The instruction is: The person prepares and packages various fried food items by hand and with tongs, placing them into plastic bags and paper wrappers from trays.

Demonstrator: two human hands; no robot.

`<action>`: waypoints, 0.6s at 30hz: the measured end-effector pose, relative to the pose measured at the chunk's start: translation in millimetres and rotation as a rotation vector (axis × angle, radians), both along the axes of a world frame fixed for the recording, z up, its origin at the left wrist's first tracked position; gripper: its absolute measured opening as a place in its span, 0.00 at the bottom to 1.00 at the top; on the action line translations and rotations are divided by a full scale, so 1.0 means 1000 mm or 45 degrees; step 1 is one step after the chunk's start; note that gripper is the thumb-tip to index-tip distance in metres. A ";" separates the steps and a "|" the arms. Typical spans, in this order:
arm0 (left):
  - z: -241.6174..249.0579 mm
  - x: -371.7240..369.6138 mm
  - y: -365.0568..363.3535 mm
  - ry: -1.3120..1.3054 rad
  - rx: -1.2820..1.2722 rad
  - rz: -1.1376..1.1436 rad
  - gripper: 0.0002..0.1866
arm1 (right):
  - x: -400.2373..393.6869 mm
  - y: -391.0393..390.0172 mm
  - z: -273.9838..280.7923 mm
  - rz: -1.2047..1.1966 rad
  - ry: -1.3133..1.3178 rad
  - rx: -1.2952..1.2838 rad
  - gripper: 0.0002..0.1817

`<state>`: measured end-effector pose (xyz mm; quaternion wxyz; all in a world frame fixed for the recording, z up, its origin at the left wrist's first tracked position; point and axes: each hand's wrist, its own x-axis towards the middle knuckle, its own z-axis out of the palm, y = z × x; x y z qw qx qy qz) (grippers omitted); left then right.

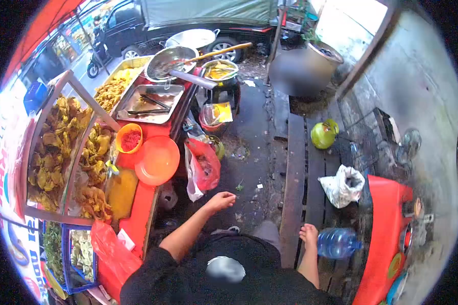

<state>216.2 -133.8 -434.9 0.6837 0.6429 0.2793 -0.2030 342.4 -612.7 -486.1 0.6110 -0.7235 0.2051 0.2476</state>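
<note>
My left hand (221, 202) hangs in front of me over the dark ground, fingers loosely curled in with nothing showing in them. Nearest to it is a red plastic bag (204, 163) beside the stall table. Lower on the right, my right hand (309, 234) is also curled, and no object shows in it. Its edge comes close to a clear blue water bottle (337, 243) lying on its side on the planks. On the red-topped table (137, 201) to my left are an orange-red plate (157, 160) and an orange bowl (130, 138) of red food.
A glass case of fried food (53, 147) stands at left. Behind the plate are a metal tray with tongs (148, 104) and a wok (170, 63). A green gas cylinder (324, 134), a white sack (342, 186) and a red table (384, 229) are at right. Wooden planks (294, 178) edge the ground.
</note>
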 end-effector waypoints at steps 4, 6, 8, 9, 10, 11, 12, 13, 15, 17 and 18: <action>0.026 0.011 0.030 -0.171 -0.125 0.330 0.20 | 0.041 0.073 -0.001 0.199 0.129 -0.035 0.09; 0.067 0.023 0.043 -0.166 -0.106 0.468 0.18 | 0.083 0.108 0.003 0.257 0.148 -0.028 0.09; 0.074 0.038 0.067 -0.256 -0.141 0.564 0.18 | 0.133 0.151 0.012 0.322 0.142 0.015 0.10; 0.075 0.047 0.079 -0.348 -0.183 0.637 0.18 | 0.164 0.171 0.009 0.358 0.117 0.033 0.10; 0.089 0.060 0.091 -0.370 -0.203 0.722 0.18 | 0.196 0.195 0.010 0.410 0.077 0.083 0.10; 0.115 0.073 0.101 -0.442 -0.010 0.739 0.17 | 0.229 0.220 0.013 0.463 0.037 0.134 0.10; 0.135 0.087 0.110 -0.490 0.001 0.840 0.17 | 0.261 0.248 0.018 0.516 0.002 0.174 0.11; 0.145 0.104 0.123 -0.541 0.016 0.940 0.16 | 0.294 0.282 0.026 0.569 -0.034 0.218 0.12; 0.157 0.142 0.153 -0.581 0.114 1.084 0.20 | 0.351 0.356 0.058 0.711 -0.089 0.268 0.18; 0.179 0.190 0.172 -0.787 -0.134 1.495 0.27 | 0.398 0.436 0.113 0.831 -0.043 0.459 0.26; 0.196 0.211 0.182 -0.841 -0.317 1.650 0.30 | 0.414 0.471 0.143 0.899 -0.008 0.575 0.31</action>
